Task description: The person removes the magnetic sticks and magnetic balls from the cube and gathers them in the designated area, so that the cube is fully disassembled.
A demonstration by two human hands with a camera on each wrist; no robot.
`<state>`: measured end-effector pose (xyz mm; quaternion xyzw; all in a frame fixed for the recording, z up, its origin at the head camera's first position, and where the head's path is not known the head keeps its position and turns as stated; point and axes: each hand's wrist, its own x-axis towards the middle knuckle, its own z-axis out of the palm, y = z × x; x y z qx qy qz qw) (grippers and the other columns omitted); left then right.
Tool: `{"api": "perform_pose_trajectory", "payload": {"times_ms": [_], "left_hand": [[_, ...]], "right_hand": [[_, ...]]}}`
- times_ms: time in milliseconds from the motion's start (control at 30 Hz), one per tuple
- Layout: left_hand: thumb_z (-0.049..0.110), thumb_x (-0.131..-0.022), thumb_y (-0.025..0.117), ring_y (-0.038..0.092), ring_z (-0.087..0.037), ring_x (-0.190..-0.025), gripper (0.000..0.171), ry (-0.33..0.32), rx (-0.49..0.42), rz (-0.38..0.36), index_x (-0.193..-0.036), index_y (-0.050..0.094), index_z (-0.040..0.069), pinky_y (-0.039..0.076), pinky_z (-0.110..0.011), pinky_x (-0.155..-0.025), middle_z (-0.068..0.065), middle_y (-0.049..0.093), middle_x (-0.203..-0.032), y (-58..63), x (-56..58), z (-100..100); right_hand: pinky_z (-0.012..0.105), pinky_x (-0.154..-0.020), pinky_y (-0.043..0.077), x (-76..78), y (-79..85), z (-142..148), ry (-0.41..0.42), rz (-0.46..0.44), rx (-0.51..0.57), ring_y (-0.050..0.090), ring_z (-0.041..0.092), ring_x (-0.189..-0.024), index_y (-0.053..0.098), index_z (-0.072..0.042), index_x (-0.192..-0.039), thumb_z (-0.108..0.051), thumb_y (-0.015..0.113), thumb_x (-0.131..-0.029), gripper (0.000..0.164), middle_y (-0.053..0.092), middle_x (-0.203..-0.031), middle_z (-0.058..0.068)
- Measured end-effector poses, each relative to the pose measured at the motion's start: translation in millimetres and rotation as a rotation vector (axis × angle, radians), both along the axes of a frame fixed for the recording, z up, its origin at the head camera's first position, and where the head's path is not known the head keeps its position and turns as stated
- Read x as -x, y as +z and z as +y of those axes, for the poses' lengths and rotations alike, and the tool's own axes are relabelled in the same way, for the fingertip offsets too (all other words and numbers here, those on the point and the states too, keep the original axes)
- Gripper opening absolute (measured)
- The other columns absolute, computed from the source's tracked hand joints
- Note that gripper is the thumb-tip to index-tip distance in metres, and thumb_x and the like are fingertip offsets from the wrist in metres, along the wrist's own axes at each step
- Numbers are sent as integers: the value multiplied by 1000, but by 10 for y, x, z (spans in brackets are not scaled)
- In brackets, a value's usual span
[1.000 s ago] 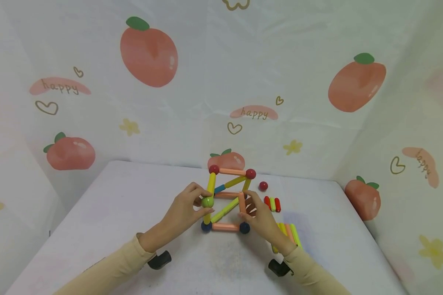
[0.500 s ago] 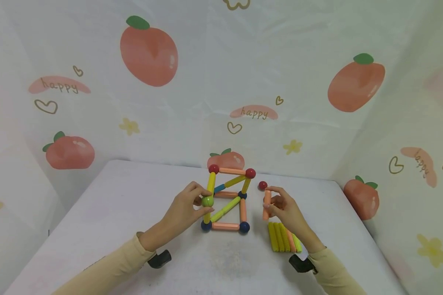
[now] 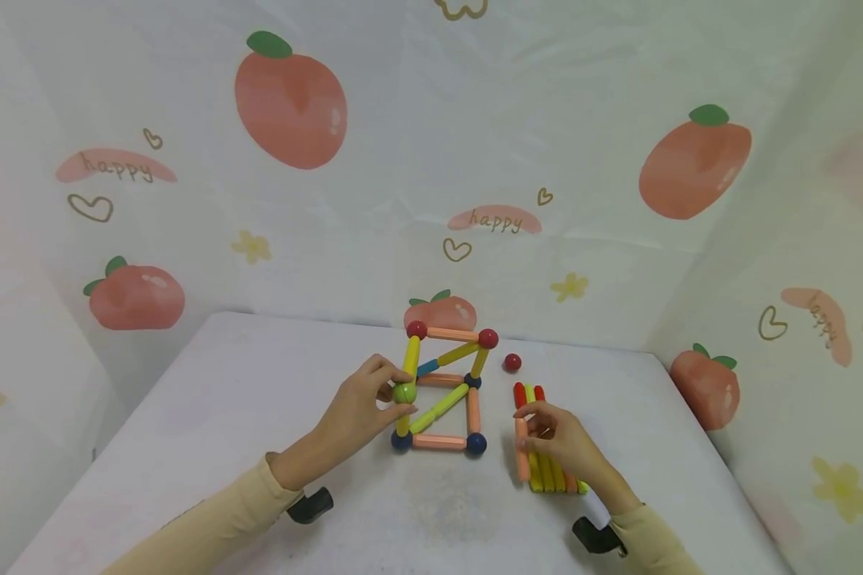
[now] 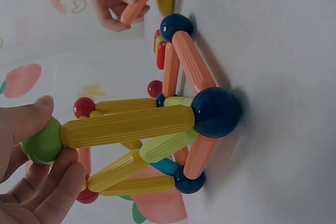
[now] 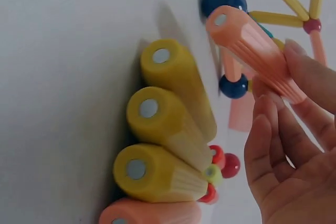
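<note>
My left hand pinches a green ball at the top of an upright yellow magnetic rod. That rod stands on a dark blue ball at the near left corner of a frame of rods and balls. Red balls top its back posts, joined by a pink rod. To the right of the frame, my right hand holds a loose pink rod between thumb and fingers. This rod is above the table, beside the row of yellow rods.
A single red ball lies right of the frame. Short red rods with a light green one between them lie in front of it. The white table meets a fruit-printed cloth backdrop.
My right hand has left the frame's right side, moving right and then nearer the row of rods, with a pink rod in its fingers. My left hand stays on the green ball.
</note>
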<state>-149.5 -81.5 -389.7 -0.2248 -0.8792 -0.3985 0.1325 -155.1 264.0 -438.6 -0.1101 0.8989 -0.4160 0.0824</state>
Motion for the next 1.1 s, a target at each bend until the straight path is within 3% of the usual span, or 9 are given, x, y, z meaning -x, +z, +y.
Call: {"api": "perform_pose_trajectory", "payload": {"times_ms": [433,733,1100], "left_hand": [[11,-73,87,59,-6,-82,38,8,-4,-23,-106,69,14,56,-16,-77,4,55,-96,2,-4,14],[11,-73,87,59,-7,-82,38,5,-10,-20,-106,69,13,57,-17,-77,3,56,-96,8,-11,15],[11,-72,87,59,-7,-82,38,11,-14,-23,-106,69,13,57,-18,-78,3,56,-96,11,-18,8]], "right_hand": [[24,-82,47,-1,-102,-8,-20,46,-126,55,14,-94,69,-16,-110,-24,83,-79,34,67,-97,-6],[54,-102,47,15,-131,-13,-21,47,-164,56,19,-108,70,-18,-113,-24,80,-83,33,68,-113,-3],[53,-105,46,22,-177,8,11,-8,-193,57,20,-109,71,-15,-110,-22,77,-86,26,68,-116,1]]}}
